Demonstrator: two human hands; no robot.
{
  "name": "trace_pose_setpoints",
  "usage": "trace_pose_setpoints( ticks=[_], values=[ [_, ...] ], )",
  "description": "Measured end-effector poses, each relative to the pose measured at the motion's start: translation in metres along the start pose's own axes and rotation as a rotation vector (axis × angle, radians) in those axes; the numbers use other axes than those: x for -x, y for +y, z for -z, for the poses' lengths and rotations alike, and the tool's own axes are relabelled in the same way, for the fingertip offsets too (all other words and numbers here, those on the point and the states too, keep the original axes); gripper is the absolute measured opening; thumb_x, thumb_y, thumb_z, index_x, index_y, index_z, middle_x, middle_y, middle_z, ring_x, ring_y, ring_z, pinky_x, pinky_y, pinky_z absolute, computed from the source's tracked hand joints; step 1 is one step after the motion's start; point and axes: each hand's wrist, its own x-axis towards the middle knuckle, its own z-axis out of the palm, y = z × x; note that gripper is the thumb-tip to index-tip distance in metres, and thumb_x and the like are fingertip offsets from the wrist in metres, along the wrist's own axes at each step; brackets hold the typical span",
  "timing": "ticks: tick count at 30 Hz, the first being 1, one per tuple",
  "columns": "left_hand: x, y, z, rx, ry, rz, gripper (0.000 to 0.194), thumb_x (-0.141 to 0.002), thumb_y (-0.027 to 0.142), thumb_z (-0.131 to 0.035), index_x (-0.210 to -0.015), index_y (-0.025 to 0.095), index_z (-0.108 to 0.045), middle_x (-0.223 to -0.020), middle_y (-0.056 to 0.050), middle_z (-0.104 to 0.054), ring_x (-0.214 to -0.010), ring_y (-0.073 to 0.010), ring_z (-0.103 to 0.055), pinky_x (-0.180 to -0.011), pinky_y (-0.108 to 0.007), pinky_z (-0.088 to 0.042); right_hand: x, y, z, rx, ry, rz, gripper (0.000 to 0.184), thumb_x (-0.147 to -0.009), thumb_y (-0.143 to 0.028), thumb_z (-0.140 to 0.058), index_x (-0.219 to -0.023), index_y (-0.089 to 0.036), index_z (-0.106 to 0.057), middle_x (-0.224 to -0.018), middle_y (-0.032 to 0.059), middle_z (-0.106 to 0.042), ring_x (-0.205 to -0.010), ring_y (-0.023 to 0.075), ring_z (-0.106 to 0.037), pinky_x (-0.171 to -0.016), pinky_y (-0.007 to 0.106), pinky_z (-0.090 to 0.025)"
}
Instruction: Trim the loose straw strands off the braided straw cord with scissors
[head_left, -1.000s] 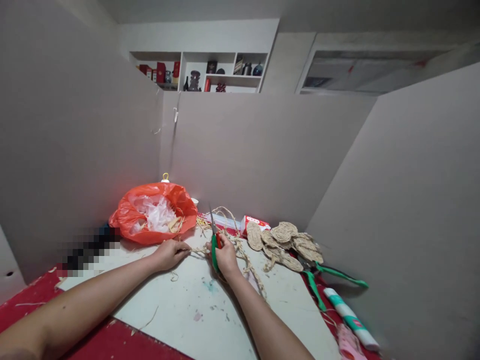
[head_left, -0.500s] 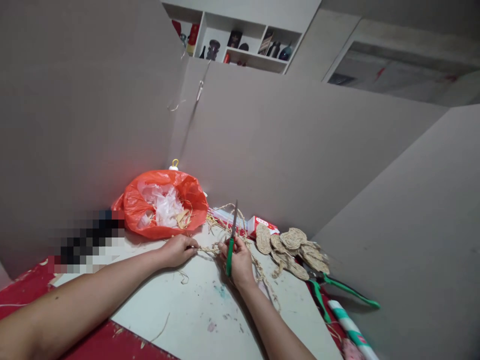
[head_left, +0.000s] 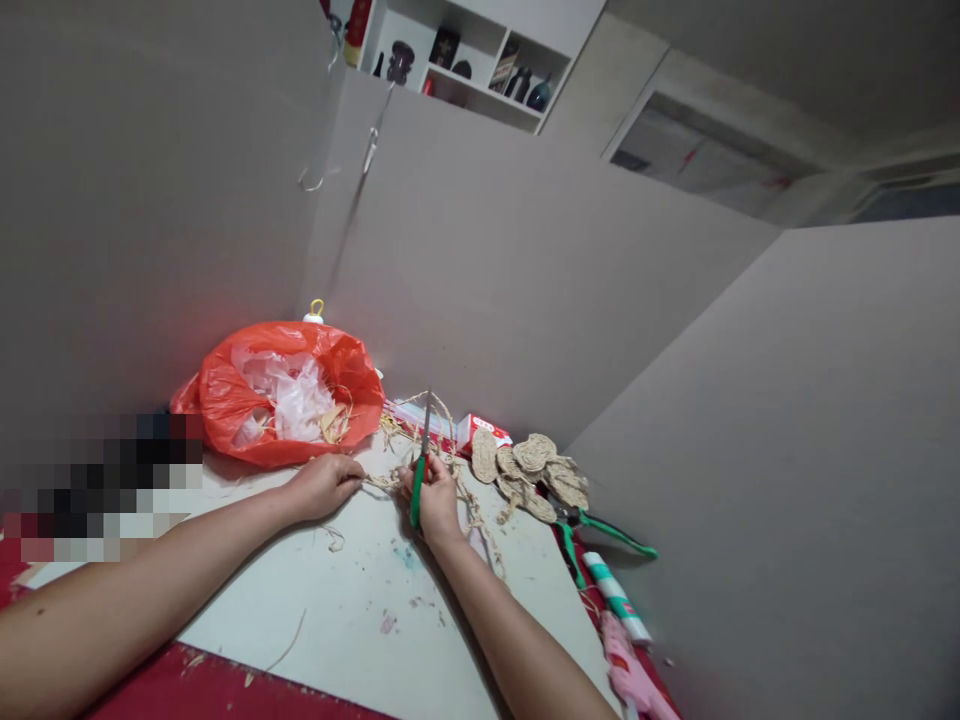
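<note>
My left hand point(head_left: 324, 486) is closed, pinching one end of a braided straw cord point(head_left: 384, 482) on the white board point(head_left: 360, 610). My right hand point(head_left: 431, 498) is closed around green-handled scissors point(head_left: 421, 462), blades pointing up and away, and it also grips the cord. The rest of the cord point(head_left: 480, 520) trails past my right wrist toward the near right. The two hands are a short gap apart, with the taut cord between them.
An orange plastic bag point(head_left: 277, 392) with white scraps lies at the back left. Several woven straw discs point(head_left: 532, 465) are piled at the right, beside green-handled pliers point(head_left: 600, 535), a striped tube point(head_left: 615, 598) and a red-white box point(head_left: 482, 430). Grey partition walls enclose the desk.
The view has swung and tilted, so everything sits further left in the frame. Both hands keep their hold on the cord, and the scissors stay upright in my right hand.
</note>
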Motion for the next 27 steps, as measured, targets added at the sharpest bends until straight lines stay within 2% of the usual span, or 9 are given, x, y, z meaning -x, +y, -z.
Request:
trace_pose_setpoints(
  ticks=[5, 8, 13, 16, 21, 27],
  values=[
    [0.001, 0.002, 0.003, -0.018, -0.006, -0.013, 0.023, -0.083, 0.026, -0.047, -0.083, 0.019, -0.069, -0.080, -0.004, -0.069, -0.074, -0.0164, -0.060, -0.068, -0.024, -0.041, -0.002, -0.023, -0.006, 0.004, 0.044, -0.066, 0.034, -0.055, -0.036, -0.074, -0.074, -0.020, -0.049, -0.053, -0.0079, -0.049, -0.041, 0.0075, -0.043, -0.039, 0.020, -0.035],
    [0.003, 0.001, 0.004, -0.012, 0.015, -0.026, 0.024, -0.083, 0.028, -0.047, -0.083, 0.019, -0.069, -0.080, -0.004, -0.069, -0.074, -0.0165, -0.060, -0.068, -0.024, -0.040, 0.013, -0.034, -0.012, 0.002, 0.094, -0.063, 0.034, -0.056, -0.035, -0.073, -0.074, -0.021, -0.049, -0.056, -0.0070, -0.052, -0.043, 0.0080, -0.045, -0.040, 0.020, -0.036],
    [0.006, 0.000, 0.004, -0.034, -0.009, -0.039, 0.020, -0.081, 0.027, -0.051, -0.076, 0.020, -0.069, -0.074, -0.004, -0.068, -0.073, -0.0175, -0.059, -0.068, -0.025, -0.040, 0.056, -0.020, -0.028, -0.031, 0.247, -0.064, 0.032, -0.062, -0.039, -0.070, -0.077, -0.021, -0.048, -0.060, -0.0041, -0.056, -0.051, 0.0109, -0.054, -0.046, 0.021, -0.041],
    [0.006, 0.003, 0.006, -0.058, -0.047, -0.052, 0.018, -0.080, 0.026, -0.053, -0.076, 0.020, -0.069, -0.076, -0.004, -0.069, -0.075, -0.0178, -0.060, -0.069, -0.025, -0.039, 0.068, -0.010, -0.029, -0.046, 0.294, -0.066, 0.035, -0.064, -0.042, -0.070, -0.083, -0.021, -0.048, -0.065, -0.0034, -0.058, -0.055, 0.0120, -0.058, -0.049, 0.022, -0.043],
    [0.005, 0.005, 0.007, -0.076, -0.065, -0.058, 0.018, -0.080, 0.022, -0.052, -0.075, 0.020, -0.069, -0.077, -0.004, -0.069, -0.075, -0.0175, -0.060, -0.066, -0.024, -0.037, 0.059, -0.006, -0.017, -0.024, 0.271, -0.055, 0.039, -0.059, -0.041, -0.075, -0.080, -0.021, -0.049, -0.064, -0.0047, -0.058, -0.052, 0.0117, -0.058, -0.048, 0.022, -0.044],
    [0.000, -0.001, 0.005, -0.072, -0.061, -0.034, 0.020, -0.080, 0.023, -0.051, -0.075, 0.019, -0.070, -0.074, -0.003, -0.069, -0.069, -0.0161, -0.059, -0.062, -0.024, -0.037, 0.048, -0.006, -0.015, -0.012, 0.289, -0.022, 0.035, -0.061, -0.038, -0.073, -0.078, -0.021, -0.048, -0.061, -0.0056, -0.056, -0.051, 0.0117, -0.057, -0.047, 0.022, -0.044]
  ],
)
